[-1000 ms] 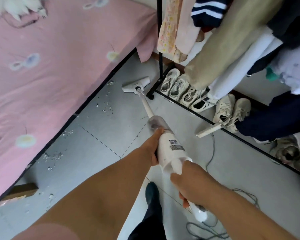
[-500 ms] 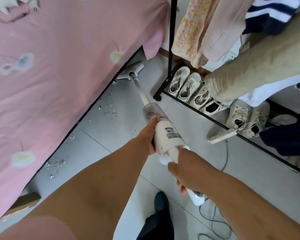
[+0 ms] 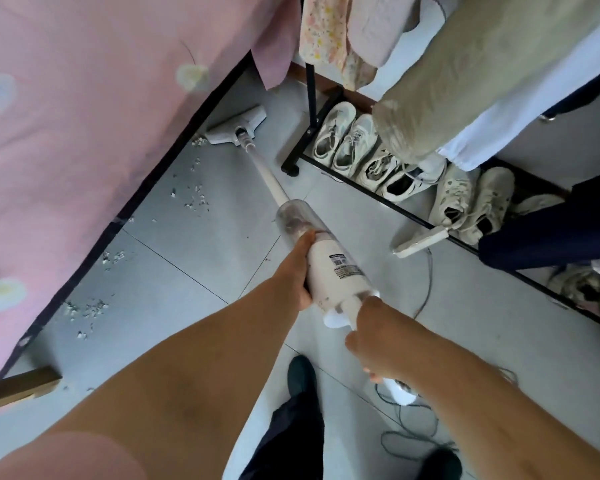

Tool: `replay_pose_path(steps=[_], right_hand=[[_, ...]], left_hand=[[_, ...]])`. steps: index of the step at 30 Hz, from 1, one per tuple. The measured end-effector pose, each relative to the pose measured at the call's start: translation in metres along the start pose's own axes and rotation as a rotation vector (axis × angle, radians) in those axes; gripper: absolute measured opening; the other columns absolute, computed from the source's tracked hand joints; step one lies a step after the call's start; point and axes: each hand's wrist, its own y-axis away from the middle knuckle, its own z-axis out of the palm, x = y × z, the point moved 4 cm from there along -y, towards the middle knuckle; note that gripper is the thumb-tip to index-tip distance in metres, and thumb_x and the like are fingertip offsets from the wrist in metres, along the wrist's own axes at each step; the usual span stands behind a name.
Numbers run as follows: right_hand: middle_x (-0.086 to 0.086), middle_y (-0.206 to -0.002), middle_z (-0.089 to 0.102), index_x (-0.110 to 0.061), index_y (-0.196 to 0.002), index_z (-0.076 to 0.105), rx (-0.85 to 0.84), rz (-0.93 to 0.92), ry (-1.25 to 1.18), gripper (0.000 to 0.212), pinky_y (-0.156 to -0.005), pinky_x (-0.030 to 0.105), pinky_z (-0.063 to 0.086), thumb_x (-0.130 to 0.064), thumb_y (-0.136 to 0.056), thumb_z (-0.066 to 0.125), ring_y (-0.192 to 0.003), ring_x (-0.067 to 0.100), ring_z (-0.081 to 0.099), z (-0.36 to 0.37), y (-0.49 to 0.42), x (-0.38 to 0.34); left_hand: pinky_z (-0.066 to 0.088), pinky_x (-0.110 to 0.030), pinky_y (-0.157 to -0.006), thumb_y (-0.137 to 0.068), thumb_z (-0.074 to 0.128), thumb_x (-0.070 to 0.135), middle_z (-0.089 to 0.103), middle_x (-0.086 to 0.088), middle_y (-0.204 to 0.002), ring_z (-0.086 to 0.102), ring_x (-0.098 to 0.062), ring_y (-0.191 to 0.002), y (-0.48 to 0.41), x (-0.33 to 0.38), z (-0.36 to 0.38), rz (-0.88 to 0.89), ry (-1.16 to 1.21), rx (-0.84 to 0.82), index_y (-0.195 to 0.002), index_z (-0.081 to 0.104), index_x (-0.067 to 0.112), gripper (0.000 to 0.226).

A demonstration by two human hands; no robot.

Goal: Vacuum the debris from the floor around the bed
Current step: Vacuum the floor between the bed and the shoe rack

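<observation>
A black clothes rack [image 3: 310, 95] stands at the upper right. From it hang a floral garment [image 3: 319, 32], a pale pink one [image 3: 374, 26], a wide beige one [image 3: 482, 64], a white one [image 3: 520, 109] and, lower down, a dark navy one [image 3: 551, 233]. Behind the rack's bottom bar, pairs of worn white sneakers [image 3: 343, 140] stand side by side in a row, partly hidden by the clothes. A white power strip [image 3: 420, 242] lies just in front of that bar with a grey cable [image 3: 428, 282] running from it, and a wooden piece [image 3: 21, 386] shows at the lower left.

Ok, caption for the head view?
Left hand and right hand hold a stick vacuum aimed at debris beside the bed.
</observation>
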Motion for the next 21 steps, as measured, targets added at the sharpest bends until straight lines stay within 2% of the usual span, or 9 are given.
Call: replay_pose_path(steps=[2,4,6,10,15,18,21], right_hand=[[0.001,-0.094,0.056,-0.012,-0.131,0.037,0.101,0.001,-0.005,0.040,-0.074,0.027,0.048,-0.025,-0.094,0.046,-0.087,0.020,0.059,0.005,-0.006,0.018],[-0.004,-0.080,0.048,-0.011,-0.126,0.040,0.176,-0.050,0.038,0.035,-0.061,0.023,0.040,-0.025,-0.094,0.045,-0.078,0.018,0.053,0.010,-0.007,0.041],[-0.004,-0.077,0.044,-0.011,-0.125,0.041,0.231,-0.146,0.086,0.034,-0.053,0.022,0.035,-0.022,-0.093,0.045,-0.073,0.018,0.049,0.014,-0.010,0.064],[-0.005,-0.079,0.048,-0.015,-0.116,0.044,0.241,-0.181,0.097,0.026,-0.059,0.023,0.038,-0.024,-0.091,0.048,-0.074,0.018,0.055,0.024,-0.021,0.111],[-0.004,-0.080,0.045,-0.013,-0.122,0.042,0.240,-0.207,0.201,0.033,-0.064,0.024,0.038,-0.022,-0.091,0.049,-0.074,0.017,0.050,0.033,-0.051,0.145],[-0.005,-0.078,0.044,-0.013,-0.125,0.041,0.284,-0.224,0.247,0.035,-0.060,0.024,0.036,-0.022,-0.092,0.049,-0.072,0.016,0.049,0.037,-0.080,0.151],[-0.001,-0.087,0.049,-0.012,-0.126,0.040,0.293,-0.254,0.291,0.036,-0.062,0.024,0.037,-0.023,-0.093,0.048,-0.074,0.015,0.049,0.041,-0.109,0.140]], left_hand=[[0.053,-0.055,-0.096,-0.079,0.077,0.056,0.075,-0.014,-0.110,0.071,-0.032,-0.104,-0.001,-0.012,0.006,0.009,0.012,-0.003,-0.124,0.064,0.013,0.064],[0.052,-0.054,-0.099,-0.077,0.078,0.056,0.075,-0.013,-0.111,0.071,-0.032,-0.104,-0.004,-0.031,0.014,0.024,0.034,0.009,-0.123,0.064,0.013,0.064],[0.052,-0.053,-0.099,-0.076,0.079,0.056,0.075,-0.012,-0.110,0.071,-0.031,-0.104,-0.007,-0.048,0.022,0.051,0.047,0.017,-0.122,0.065,0.014,0.064],[0.057,-0.046,-0.089,-0.079,0.075,0.058,0.076,-0.011,-0.109,0.072,-0.030,-0.102,-0.019,-0.089,0.036,0.099,0.082,0.012,-0.121,0.066,0.016,0.060],[0.058,-0.040,-0.072,-0.082,0.072,0.059,0.077,-0.011,-0.105,0.073,-0.028,-0.096,-0.051,-0.119,0.042,0.159,0.156,0.006,-0.125,0.066,0.017,0.060],[0.058,-0.044,-0.078,-0.084,0.071,0.058,0.075,-0.012,-0.110,0.072,-0.030,-0.099,-0.079,-0.121,0.043,0.210,0.190,0.006,-0.128,0.064,0.015,0.062],[0.057,-0.046,-0.082,-0.084,0.071,0.058,0.076,-0.012,-0.107,0.072,-0.030,-0.098,-0.109,-0.106,0.034,0.260,0.217,0.008,-0.128,0.064,0.014,0.063]])
